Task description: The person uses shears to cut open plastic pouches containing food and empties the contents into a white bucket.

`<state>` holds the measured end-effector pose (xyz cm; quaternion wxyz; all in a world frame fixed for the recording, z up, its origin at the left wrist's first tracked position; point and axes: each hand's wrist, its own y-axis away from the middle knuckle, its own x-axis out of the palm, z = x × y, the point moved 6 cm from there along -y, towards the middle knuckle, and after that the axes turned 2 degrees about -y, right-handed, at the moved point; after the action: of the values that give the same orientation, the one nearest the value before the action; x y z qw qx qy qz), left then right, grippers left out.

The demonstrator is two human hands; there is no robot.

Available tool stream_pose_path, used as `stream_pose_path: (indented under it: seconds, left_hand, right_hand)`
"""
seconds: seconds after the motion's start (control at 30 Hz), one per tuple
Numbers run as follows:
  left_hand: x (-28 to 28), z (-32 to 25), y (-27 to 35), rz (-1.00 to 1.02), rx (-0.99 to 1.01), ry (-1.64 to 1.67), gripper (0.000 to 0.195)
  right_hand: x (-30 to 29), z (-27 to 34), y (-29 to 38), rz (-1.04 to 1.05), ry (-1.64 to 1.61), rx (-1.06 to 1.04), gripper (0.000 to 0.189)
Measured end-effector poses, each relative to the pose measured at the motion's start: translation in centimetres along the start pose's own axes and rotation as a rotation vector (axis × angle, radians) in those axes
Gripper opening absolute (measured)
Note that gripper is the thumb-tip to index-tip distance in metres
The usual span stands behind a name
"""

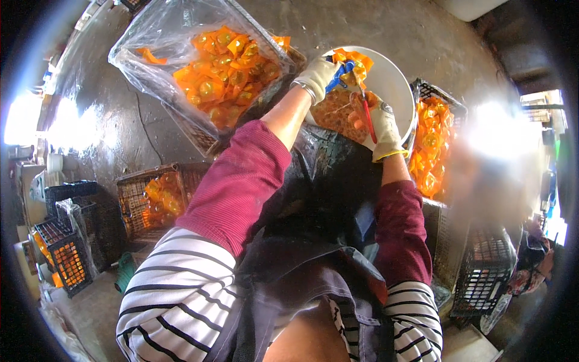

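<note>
My left hand (323, 74), in a cream glove with blue fingers, grips a clear-and-orange plastic packet (359, 68) above a white bucket (398, 74). My right hand (379, 124), in a pale glove with a yellow cuff, holds a red-handled cutting tool (367, 115), probably scissors. Its blades point up at the packet's underside; whether they touch it is unclear. Inside the bucket lies a wet, orange-brown mass (334, 113), partly hidden by my hands.
A plastic-lined crate (149, 40) of orange packets (221, 77) stands left of the bucket, another crate (452, 102) right of it. Lower left are a brown crate (131, 203) with packets and a black crate (72, 262). A black crate (481, 271) stands lower right.
</note>
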<state>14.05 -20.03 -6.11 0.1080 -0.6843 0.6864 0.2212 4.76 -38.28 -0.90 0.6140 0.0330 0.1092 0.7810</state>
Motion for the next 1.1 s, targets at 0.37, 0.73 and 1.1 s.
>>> stream_pose_path:
  seconds: [0.37, 0.73, 1.1]
  left_hand:
    - [-0.9, -3.3, 4.4, 0.084, 0.399, -0.542, 0.058]
    - [-25.9, 17.4, 12.3, -0.467, -0.695, -1.128, 0.100]
    - [-24.5, 17.9, 13.0, -0.691, -0.486, 0.376, 0.039]
  right_hand:
    - [-2.3, -0.1, -1.3, -0.183, -0.141, 0.016, 0.028]
    - [-7.7, 3.8, 1.2, 0.326, -0.500, 0.471, 0.029]
    - [-4.5, -1.1, -0.3, 0.016, -0.859, -0.072, 0.045]
